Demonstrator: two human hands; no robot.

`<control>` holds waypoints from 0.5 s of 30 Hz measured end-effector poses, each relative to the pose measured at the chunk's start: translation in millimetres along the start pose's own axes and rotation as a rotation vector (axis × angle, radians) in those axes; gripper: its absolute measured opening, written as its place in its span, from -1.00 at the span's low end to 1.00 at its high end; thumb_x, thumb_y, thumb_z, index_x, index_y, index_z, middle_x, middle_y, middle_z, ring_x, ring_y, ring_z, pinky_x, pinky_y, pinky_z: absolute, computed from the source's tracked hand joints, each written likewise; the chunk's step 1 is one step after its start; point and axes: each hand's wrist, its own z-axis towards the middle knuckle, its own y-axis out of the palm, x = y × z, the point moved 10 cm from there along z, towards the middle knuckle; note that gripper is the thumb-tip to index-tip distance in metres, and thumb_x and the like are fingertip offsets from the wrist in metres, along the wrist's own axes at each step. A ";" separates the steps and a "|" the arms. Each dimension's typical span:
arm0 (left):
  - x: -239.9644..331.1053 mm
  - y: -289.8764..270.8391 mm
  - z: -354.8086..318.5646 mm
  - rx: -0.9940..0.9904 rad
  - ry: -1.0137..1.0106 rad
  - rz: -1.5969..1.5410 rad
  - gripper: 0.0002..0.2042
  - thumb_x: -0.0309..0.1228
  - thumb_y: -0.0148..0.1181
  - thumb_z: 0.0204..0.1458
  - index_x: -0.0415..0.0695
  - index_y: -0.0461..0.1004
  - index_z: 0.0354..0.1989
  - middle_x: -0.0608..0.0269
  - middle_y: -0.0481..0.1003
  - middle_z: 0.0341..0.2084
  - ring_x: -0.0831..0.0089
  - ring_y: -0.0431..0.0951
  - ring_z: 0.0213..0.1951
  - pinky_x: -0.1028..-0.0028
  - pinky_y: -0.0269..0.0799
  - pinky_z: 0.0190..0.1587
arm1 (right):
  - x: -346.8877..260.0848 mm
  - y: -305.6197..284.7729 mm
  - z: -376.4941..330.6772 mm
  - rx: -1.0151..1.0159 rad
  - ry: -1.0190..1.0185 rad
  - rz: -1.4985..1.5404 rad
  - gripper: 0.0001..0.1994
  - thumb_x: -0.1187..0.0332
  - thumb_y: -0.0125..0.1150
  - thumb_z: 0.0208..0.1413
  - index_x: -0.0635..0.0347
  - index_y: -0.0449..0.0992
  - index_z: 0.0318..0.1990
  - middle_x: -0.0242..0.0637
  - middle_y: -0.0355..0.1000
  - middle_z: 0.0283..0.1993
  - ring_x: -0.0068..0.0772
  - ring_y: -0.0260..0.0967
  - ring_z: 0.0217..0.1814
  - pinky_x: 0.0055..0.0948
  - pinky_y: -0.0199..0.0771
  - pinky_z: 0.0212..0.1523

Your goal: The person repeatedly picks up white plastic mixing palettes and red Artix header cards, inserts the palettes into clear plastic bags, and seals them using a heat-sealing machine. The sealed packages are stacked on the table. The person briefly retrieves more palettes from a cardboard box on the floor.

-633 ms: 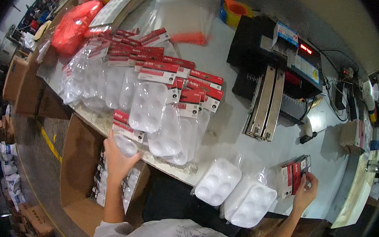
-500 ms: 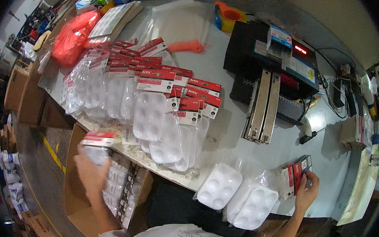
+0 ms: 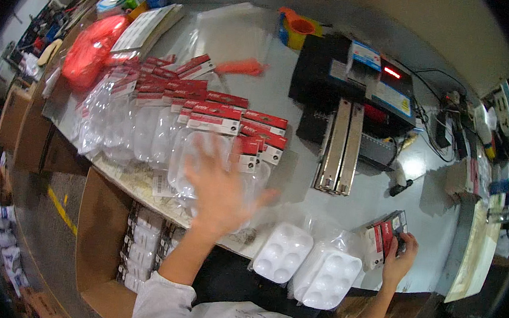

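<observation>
My left hand hovers, blurred and with fingers spread, over a heap of bagged white plastic paint palettes with red and white header cards. No item shows in it, and its palm side is hidden. At the right of the table my right hand pinches a small stack of red, white and black header cards. Between the hands, at the table's front edge, two stacks of white palettes in clear bags, a left one and a right one, lie without cards.
An open cardboard box below the table's left edge holds several packed palettes. A black sealing machine with metal bars stands at the back right. Red bags, clear plastic sleeves and cables lie around.
My left hand has moved up and right, from over the cardboard box to the palette heap. The packed palette it held is gone from it. My right hand stays at the cards.
</observation>
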 end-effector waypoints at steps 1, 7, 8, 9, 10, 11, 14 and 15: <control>12.7 14.2 -6.9 -0.126 0.054 -0.066 0.02 0.20 0.21 -0.29 -0.09 -0.08 0.32 -0.21 -0.17 0.29 -0.20 -0.24 0.30 -0.22 -0.38 0.17 | -1.5 -0.2 0.2 0.020 -0.027 -0.016 -0.79 0.39 0.13 0.05 0.26 0.40 -0.16 -0.05 0.27 0.01 -0.03 0.22 0.08 -0.22 0.21 0.09; -35.4 46.3 -17.2 -0.182 0.014 0.142 0.03 0.11 0.24 -0.35 0.00 -0.12 0.34 -0.13 -0.19 0.31 -0.16 -0.36 0.33 -0.17 -0.44 0.20 | 8.5 10.5 2.7 0.044 -0.076 -0.103 -0.68 0.31 0.15 0.07 0.25 0.37 -0.04 0.01 0.21 0.12 0.02 0.16 0.15 -0.17 0.17 0.13; -47.3 46.5 -15.8 -0.172 0.023 0.166 0.01 0.09 0.25 -0.32 0.06 -0.13 0.35 -0.13 -0.16 0.30 -0.14 -0.36 0.33 -0.16 -0.43 0.21 | 8.7 9.7 2.9 0.055 -0.091 -0.107 -0.63 0.29 0.16 0.07 0.24 0.35 0.00 0.03 0.20 0.14 0.02 0.15 0.18 -0.17 0.16 0.14; -63.4 52.1 -15.9 -0.243 -0.016 0.181 0.01 0.10 0.25 -0.33 0.06 -0.13 0.35 -0.11 -0.16 0.31 -0.12 -0.35 0.33 -0.14 -0.44 0.21 | 6.8 8.7 1.5 0.068 -0.121 -0.103 -0.59 0.28 0.17 0.06 0.24 0.34 0.05 0.04 0.19 0.16 0.03 0.13 0.20 -0.17 0.15 0.15; -73.0 49.4 -13.1 -0.236 -0.014 0.198 0.01 0.10 0.24 -0.33 0.06 -0.12 0.34 -0.08 -0.17 0.31 -0.11 -0.35 0.33 -0.13 -0.46 0.22 | 9.3 13.7 1.2 0.011 -0.102 -0.122 -0.50 0.21 0.19 0.03 0.20 0.26 0.11 0.00 0.12 0.21 0.01 0.05 0.25 -0.15 0.09 0.17; -75.1 39.7 -8.6 -0.161 0.035 0.198 0.01 0.11 0.24 -0.33 0.06 -0.12 0.34 -0.05 -0.17 0.32 -0.10 -0.35 0.34 -0.12 -0.48 0.22 | 10.3 18.7 0.2 -0.051 -0.091 -0.139 -0.40 0.14 0.21 0.00 0.16 0.19 0.17 -0.04 0.06 0.27 -0.02 -0.03 0.31 -0.13 0.03 0.20; -93.8 36.7 1.6 -0.203 -0.020 0.272 -0.02 0.12 0.21 -0.29 0.09 -0.12 0.35 -0.06 -0.14 0.31 -0.11 -0.33 0.33 -0.13 -0.44 0.22 | 20.3 35.1 -3.6 -0.245 0.019 -0.331 -0.04 -0.10 0.27 -0.17 0.08 -0.08 0.34 -0.23 -0.16 0.42 -0.14 -0.31 0.47 -0.09 -0.20 0.26; -98.0 37.9 3.8 -0.221 -0.039 0.292 -0.03 0.12 0.20 -0.26 0.09 -0.13 0.35 -0.08 -0.13 0.30 -0.13 -0.32 0.33 -0.15 -0.42 0.22 | 6.5 34.3 -3.7 -0.222 -0.097 -0.315 -0.03 -0.08 0.28 -0.19 0.10 -0.08 0.34 -0.23 -0.16 0.42 -0.15 -0.30 0.47 -0.10 -0.19 0.26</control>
